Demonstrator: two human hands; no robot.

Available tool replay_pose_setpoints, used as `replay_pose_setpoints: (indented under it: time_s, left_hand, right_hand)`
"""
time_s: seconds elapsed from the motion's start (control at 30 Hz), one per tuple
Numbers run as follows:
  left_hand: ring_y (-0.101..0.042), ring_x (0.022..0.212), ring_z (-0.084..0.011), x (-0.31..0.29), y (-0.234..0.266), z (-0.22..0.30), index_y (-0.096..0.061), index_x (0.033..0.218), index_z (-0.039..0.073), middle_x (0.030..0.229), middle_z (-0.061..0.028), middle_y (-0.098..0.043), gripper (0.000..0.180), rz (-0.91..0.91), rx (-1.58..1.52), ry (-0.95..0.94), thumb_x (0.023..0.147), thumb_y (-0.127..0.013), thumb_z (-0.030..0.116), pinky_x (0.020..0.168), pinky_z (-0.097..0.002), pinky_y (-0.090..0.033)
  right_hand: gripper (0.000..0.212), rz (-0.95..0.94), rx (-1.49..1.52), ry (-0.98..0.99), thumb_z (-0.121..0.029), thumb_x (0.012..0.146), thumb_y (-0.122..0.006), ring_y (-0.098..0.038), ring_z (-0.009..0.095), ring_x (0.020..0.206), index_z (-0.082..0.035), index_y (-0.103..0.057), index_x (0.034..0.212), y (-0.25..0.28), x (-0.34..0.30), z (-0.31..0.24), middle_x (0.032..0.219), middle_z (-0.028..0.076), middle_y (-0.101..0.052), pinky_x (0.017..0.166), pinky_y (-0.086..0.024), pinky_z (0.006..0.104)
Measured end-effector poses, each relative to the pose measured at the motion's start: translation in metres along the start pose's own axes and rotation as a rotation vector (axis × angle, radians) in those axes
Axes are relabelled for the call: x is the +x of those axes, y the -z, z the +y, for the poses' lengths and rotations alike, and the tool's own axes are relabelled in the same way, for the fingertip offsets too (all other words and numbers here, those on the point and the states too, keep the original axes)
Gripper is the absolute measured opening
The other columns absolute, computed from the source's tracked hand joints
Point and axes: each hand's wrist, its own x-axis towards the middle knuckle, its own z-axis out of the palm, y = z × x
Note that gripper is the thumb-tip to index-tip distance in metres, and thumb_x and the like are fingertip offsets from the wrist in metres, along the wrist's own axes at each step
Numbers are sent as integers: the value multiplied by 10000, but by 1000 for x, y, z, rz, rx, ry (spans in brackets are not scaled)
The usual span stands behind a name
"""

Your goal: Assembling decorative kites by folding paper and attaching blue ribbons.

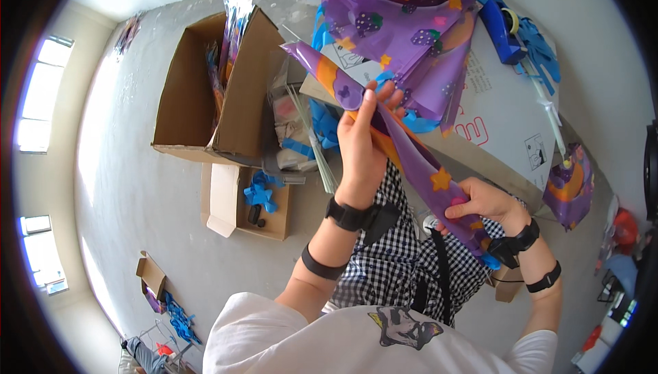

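Observation:
Slanting across my lap is a long, folded strip of purple printed sheet (411, 158) with orange bands and stars. My left hand (363, 141) is closed round its upper part, thumb on top. Lower down, my right hand (483, 204) pinches the strip near its blue-tipped end (490, 261). Just beyond my left hand, a loose pile of similar purple sheets (391, 31) with grape and star prints lies on a cardboard box (493, 124). Both wrists wear black straps.
A blue tape dispenser (504, 34) and blue ribbons (538, 48) lie on the box, right. Left stands a tall open carton (240, 65) holding wrapped pieces. Near it are thin pale sticks (312, 137) and a small box (274, 226) with blue ribbon. Another purple piece (570, 185) hangs at right.

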Motion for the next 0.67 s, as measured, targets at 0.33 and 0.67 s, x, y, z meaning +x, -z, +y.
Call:
replay_pose_setpoints:
  time_s: [0.33, 0.67]
  left_hand:
    - [-669, 1112, -309, 11, 36, 21, -482, 1318, -88, 1266, -224, -635, 443, 171, 75, -80, 1037, -545, 249, 900, -368, -566]
    - [-628, 1182, -276, 42, 197, 54, -539, 1324, -62, 1271, -197, -642, 695, 230, 527, -34, 1028, -428, 557, 1078, -382, -441]
  right_hand:
    - [286, 22, -5, -101, -70, 914, -680, -734, 241, 901, 86, -627, 1149, -25, -1, 52, 987, 168, -736, 844, -587, 331]
    - [302, 60, 52, -284, -67, 888, -726, -741, 249, 875, 88, -640, 1133, -30, -29, 79, 966, 169, -735, 846, -599, 348]
